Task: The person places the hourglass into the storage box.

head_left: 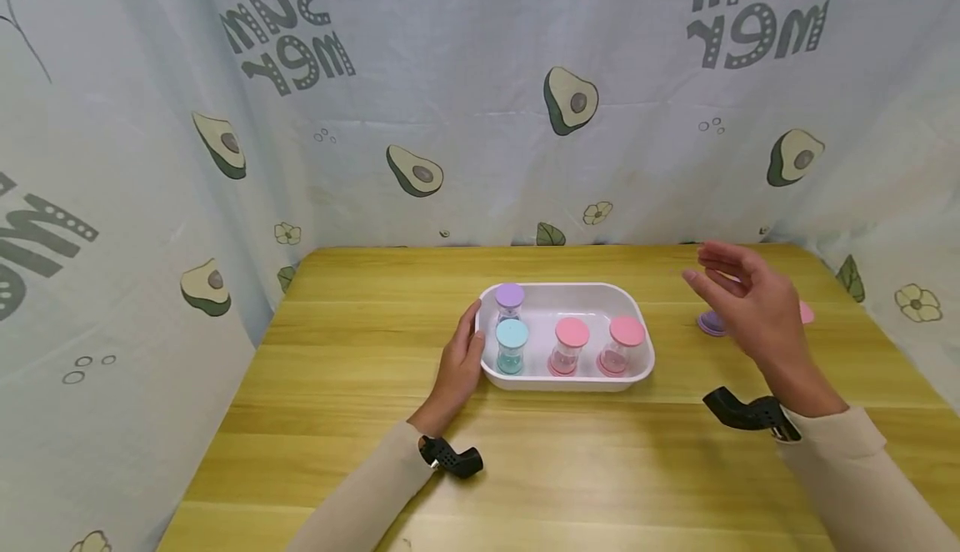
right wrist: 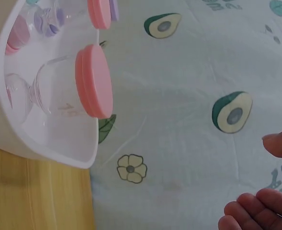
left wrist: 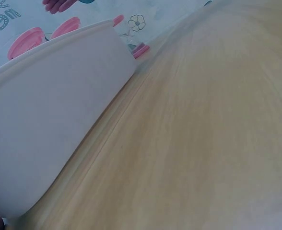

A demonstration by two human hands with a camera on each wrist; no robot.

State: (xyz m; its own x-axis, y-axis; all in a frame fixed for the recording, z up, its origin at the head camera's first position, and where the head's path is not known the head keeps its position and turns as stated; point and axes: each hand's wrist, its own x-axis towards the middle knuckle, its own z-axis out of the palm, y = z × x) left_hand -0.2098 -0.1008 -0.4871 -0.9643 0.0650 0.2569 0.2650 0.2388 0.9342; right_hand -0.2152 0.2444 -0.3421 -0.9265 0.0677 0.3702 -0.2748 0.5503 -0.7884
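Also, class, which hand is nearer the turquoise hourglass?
Left: the left hand holds the white tray beside the turquoise hourglass; the right hand is beyond the tray's opposite end.

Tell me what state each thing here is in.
White tray, resting on the table, uncovered
Purple hourglass, upright in tray
Blue hourglass, upright in tray
Left pink hourglass, upright in tray
Right pink hourglass, upright in tray
Left hand, touching the tray
Right hand, raised, holding nothing
Purple piece outside tray, mostly hidden
Pink piece outside tray, mostly hidden
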